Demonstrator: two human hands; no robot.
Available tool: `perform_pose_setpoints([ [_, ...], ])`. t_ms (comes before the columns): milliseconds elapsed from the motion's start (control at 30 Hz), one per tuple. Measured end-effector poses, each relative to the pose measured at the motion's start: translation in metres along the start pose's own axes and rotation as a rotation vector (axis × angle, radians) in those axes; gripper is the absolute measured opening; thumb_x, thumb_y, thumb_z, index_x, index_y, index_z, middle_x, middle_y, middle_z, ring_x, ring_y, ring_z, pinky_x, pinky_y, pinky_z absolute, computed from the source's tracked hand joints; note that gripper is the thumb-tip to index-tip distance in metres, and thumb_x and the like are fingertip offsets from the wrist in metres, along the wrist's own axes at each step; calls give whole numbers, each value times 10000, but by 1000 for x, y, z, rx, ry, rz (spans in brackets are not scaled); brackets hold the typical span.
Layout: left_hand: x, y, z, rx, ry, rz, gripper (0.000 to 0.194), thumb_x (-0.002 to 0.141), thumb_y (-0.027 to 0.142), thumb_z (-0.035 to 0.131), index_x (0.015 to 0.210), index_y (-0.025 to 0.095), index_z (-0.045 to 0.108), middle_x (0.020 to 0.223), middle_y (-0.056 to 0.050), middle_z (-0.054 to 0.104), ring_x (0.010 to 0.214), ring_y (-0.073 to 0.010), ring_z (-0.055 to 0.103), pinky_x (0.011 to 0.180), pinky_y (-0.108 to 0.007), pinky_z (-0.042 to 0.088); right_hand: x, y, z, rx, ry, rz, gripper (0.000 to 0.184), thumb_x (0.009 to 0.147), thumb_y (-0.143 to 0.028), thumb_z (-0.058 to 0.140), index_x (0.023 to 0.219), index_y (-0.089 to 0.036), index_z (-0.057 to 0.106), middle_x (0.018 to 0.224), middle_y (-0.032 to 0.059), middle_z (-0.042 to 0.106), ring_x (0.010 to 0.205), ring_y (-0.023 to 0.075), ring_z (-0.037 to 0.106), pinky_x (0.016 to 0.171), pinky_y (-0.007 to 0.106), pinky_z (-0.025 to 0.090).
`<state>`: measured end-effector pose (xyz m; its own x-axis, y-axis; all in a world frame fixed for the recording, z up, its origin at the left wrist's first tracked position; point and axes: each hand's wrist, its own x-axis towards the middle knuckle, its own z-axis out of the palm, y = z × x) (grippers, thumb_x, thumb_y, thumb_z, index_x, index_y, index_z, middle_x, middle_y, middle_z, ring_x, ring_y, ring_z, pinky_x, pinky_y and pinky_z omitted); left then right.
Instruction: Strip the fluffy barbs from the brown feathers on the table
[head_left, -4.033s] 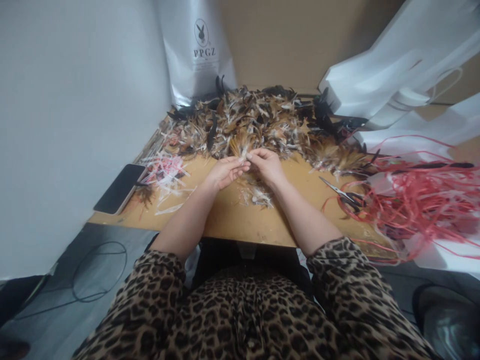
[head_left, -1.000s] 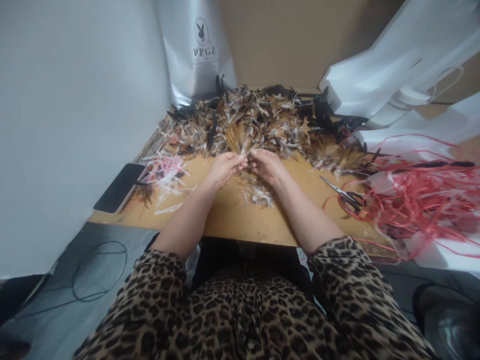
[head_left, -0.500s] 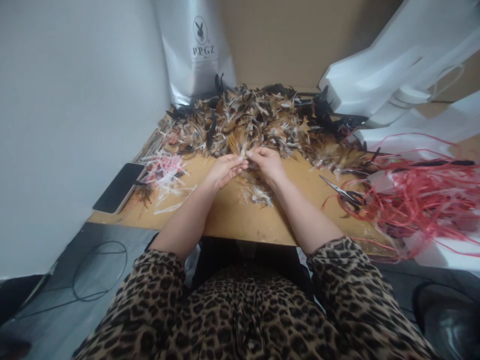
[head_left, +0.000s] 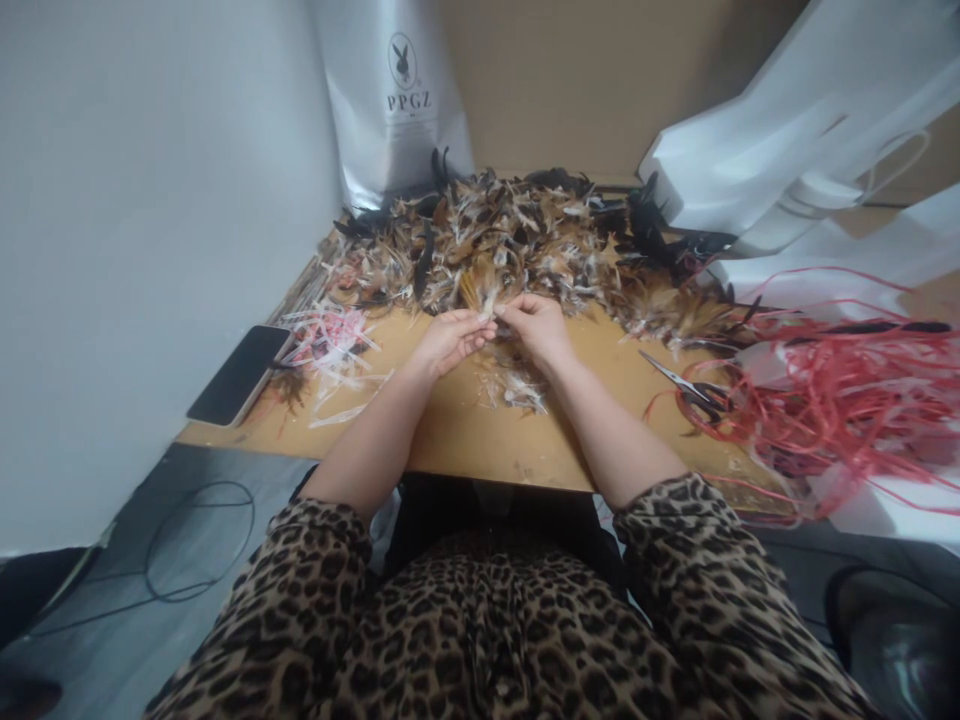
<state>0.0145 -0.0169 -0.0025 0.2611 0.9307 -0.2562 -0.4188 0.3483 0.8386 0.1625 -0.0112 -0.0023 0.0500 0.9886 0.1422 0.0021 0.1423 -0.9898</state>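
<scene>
Between my two hands, over the middle of the table, a small bunch of golden-brown feathers (head_left: 481, 285) fans out upward. My left hand (head_left: 456, 340) pinches its pale base between thumb and forefinger, the other fingers loosely curled. From the other side, the thumb and forefinger of my right hand (head_left: 536, 325) are pinched together at the same base. Whether they hold the quills or a thin tie there is too small to tell. Just beyond lies a wide heap of brown, white and black feathers (head_left: 525, 225). Loose whitish feather scraps (head_left: 521, 390) lie below my hands.
A phone (head_left: 240, 375) lies at the table's left edge, near pink and white strips (head_left: 330, 340). Scissors (head_left: 686, 385) rest on the right, beside a tangle of red plastic strips (head_left: 862, 410). A silver-white bag (head_left: 405, 130) stands behind the feathers.
The feather bunch has turned slightly and its fan leans a little more to the right. My hands stay almost in place, still pinching at its base.
</scene>
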Motion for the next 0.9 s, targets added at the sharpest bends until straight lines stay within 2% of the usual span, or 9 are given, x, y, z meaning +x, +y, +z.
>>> perform_pose_setpoints([
  [367, 3, -7, -2, 145, 2, 60, 108, 738, 151, 729, 699, 76, 663, 637, -42, 679, 534, -51, 615, 539, -138, 460, -1, 6, 3, 0, 10, 4, 227, 611, -368, 760, 585, -179, 636, 592, -23, 611, 569, 93, 490, 608, 251, 407],
  [567, 6, -10, -4, 270, 19, 132, 164, 738, 230, 740, 706, 87, 667, 690, -60, 703, 548, -57, 618, 562, -161, 466, -1, 6, 4, 100, -8, 60, 189, 592, -325, 769, 650, -172, 674, 627, -19, 641, 579, 86, 522, 613, 244, 424],
  [700, 9, -14, -8, 285, -9, 140, 175, 746, 256, 735, 764, 90, 682, 803, -90, 732, 604, -74, 653, 561, -163, 471, -3, 6, 7, 148, -32, 91, 210, 596, -347, 761, 645, -179, 646, 588, -30, 607, 546, 86, 504, 560, 240, 409],
  [800, 9, -13, -8, 282, -12, 166, 177, 747, 260, 734, 755, 91, 681, 781, -85, 731, 581, -71, 645, 541, -159, 464, 0, 6, 4, 145, -45, 98, 232, 585, -372, 761, 659, -181, 652, 568, -38, 584, 518, 77, 461, 533, 234, 382],
  [900, 8, -8, -7, 240, 41, 193, 180, 755, 260, 728, 722, 95, 663, 750, -72, 725, 544, -56, 623, 523, -150, 450, 7, 8, -6, 89, -21, 75, 229, 608, -385, 737, 693, -181, 675, 538, -43, 563, 490, 74, 406, 513, 234, 349],
])
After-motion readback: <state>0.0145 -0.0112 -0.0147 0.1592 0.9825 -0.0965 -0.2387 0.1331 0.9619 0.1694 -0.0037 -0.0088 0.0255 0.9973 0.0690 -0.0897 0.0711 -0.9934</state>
